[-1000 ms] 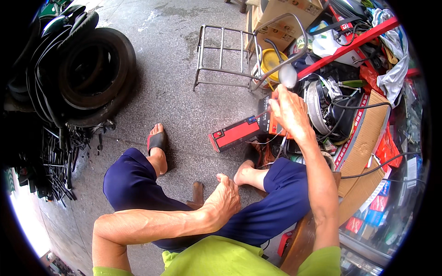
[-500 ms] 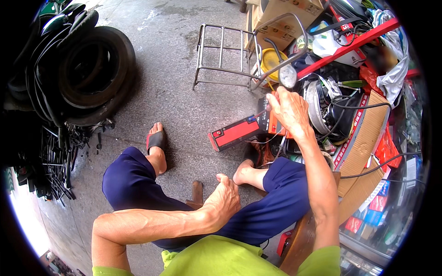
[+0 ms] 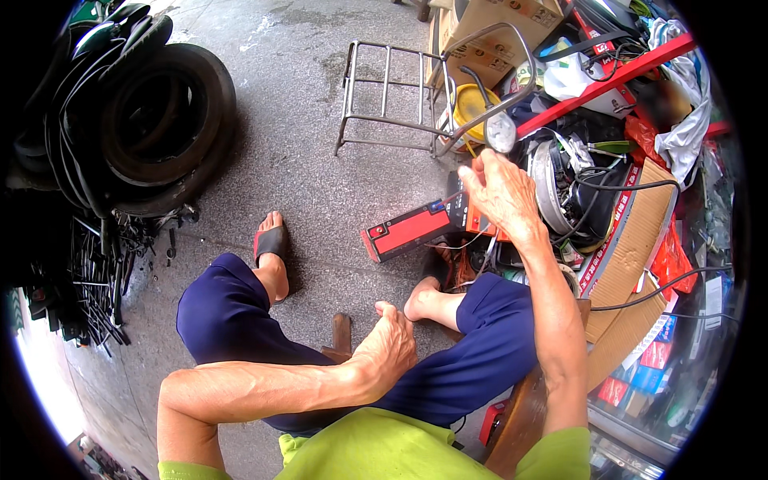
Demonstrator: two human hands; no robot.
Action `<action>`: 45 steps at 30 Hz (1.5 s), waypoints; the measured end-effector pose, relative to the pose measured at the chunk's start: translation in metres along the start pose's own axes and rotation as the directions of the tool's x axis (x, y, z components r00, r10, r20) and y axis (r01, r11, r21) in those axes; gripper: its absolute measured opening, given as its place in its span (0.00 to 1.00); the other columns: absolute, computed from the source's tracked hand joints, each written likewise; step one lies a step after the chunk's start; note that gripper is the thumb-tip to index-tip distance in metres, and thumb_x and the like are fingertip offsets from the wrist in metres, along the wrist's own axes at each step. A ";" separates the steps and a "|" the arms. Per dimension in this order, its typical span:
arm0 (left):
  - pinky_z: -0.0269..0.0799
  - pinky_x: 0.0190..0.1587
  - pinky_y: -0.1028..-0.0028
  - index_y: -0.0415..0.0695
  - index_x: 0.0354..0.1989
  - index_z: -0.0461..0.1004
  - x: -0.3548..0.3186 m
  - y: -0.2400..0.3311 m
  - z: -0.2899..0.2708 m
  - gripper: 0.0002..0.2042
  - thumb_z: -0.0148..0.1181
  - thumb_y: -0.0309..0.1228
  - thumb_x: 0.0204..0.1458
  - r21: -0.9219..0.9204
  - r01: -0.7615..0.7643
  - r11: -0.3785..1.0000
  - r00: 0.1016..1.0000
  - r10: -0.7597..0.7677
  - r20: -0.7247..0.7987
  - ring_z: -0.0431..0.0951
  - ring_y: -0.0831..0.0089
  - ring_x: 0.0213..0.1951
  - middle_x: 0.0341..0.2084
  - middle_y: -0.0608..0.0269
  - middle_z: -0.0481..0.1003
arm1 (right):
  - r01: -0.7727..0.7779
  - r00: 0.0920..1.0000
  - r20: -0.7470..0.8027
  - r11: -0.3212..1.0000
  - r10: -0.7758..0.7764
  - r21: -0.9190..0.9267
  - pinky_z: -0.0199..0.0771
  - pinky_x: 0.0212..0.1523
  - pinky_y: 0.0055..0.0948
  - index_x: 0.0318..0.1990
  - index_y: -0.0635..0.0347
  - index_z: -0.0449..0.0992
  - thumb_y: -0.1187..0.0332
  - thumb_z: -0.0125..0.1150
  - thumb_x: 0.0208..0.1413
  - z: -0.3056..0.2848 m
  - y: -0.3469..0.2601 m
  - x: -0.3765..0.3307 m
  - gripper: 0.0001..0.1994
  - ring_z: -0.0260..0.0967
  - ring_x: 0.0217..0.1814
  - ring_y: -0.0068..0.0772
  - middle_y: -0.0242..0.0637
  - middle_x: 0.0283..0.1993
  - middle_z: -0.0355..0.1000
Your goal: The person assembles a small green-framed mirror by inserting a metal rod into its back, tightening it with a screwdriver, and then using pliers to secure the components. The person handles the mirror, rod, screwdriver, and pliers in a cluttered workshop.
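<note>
My right hand [image 3: 506,196] hovers over an orange-and-black box [image 3: 476,222] that looks like a battery, its fingers curled and the thumb pointing left. Whatever the fingers hold, if anything, is hidden beneath them. Against that box lies a long red-and-black case [image 3: 410,230] with a blue connector at its end. Thin loose wires [image 3: 480,244] trail out below the box. My left hand [image 3: 387,346] rests closed above my lap, thumb on top; I cannot make out anything inside it.
Old tyres [image 3: 172,120] are piled at the left, above a heap of dark metal rods [image 3: 100,276]. A metal rack [image 3: 388,96] stands ahead, with a yellow-lidded bucket [image 3: 472,108] and cardboard boxes [image 3: 500,36] behind. Cables, bags and a cardboard sheet [image 3: 636,232] crowd the right.
My right hand has shifted slightly to the right, and its thumb has drawn back from the dark end of the box. My left hand stays in nearly the same place.
</note>
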State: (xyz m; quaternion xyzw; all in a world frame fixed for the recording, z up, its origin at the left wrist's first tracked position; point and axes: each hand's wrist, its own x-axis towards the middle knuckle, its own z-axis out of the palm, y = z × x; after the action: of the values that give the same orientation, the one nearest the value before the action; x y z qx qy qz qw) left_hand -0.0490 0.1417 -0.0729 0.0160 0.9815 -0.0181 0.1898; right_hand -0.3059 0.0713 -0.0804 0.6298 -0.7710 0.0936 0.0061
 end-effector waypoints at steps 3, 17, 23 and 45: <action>0.61 0.46 0.54 0.43 0.39 0.72 -0.002 0.001 -0.002 0.10 0.47 0.31 0.52 0.004 0.015 1.000 1.000 -0.015 0.022 0.74 0.59 0.40 0.33 0.54 0.73 | 0.108 0.992 -0.076 0.990 -0.101 0.094 0.69 0.30 0.47 0.36 0.64 0.68 0.59 0.55 0.53 0.005 0.003 0.002 0.15 0.71 0.27 0.54 0.47 0.22 0.71; 0.62 0.46 0.55 0.41 0.39 0.72 -0.002 -0.001 -0.002 0.12 0.46 0.33 0.53 0.019 0.006 1.000 1.000 -0.006 0.003 0.74 0.59 0.40 0.33 0.53 0.73 | -0.083 0.982 0.170 0.996 0.079 0.019 0.70 0.36 0.44 0.36 0.63 0.68 0.62 0.55 0.51 -0.005 -0.003 0.004 0.13 0.71 0.34 0.53 0.47 0.29 0.72; 0.61 0.47 0.55 0.42 0.39 0.72 -0.002 0.000 0.002 0.12 0.45 0.34 0.53 0.012 0.008 1.000 1.000 -0.008 -0.015 0.73 0.59 0.40 0.33 0.53 0.73 | -0.031 0.995 0.091 1.000 0.031 -0.006 0.70 0.34 0.45 0.34 0.65 0.68 0.64 0.56 0.50 -0.009 -0.006 0.002 0.11 0.71 0.31 0.53 0.48 0.27 0.72; 0.60 0.47 0.56 0.43 0.38 0.72 -0.003 -0.001 -0.001 0.13 0.43 0.37 0.55 0.027 0.016 1.000 1.000 -0.015 -0.009 0.73 0.61 0.38 0.31 0.55 0.73 | -0.141 0.965 0.224 0.990 0.135 0.009 0.69 0.39 0.43 0.33 0.62 0.70 0.63 0.59 0.49 -0.012 -0.015 0.005 0.12 0.71 0.37 0.52 0.47 0.31 0.73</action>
State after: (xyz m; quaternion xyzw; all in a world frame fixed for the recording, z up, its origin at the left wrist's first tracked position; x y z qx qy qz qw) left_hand -0.0469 0.1409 -0.0709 0.0110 0.9821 -0.0329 0.1849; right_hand -0.2938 0.0654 -0.0662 0.5811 -0.8077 0.0325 -0.0947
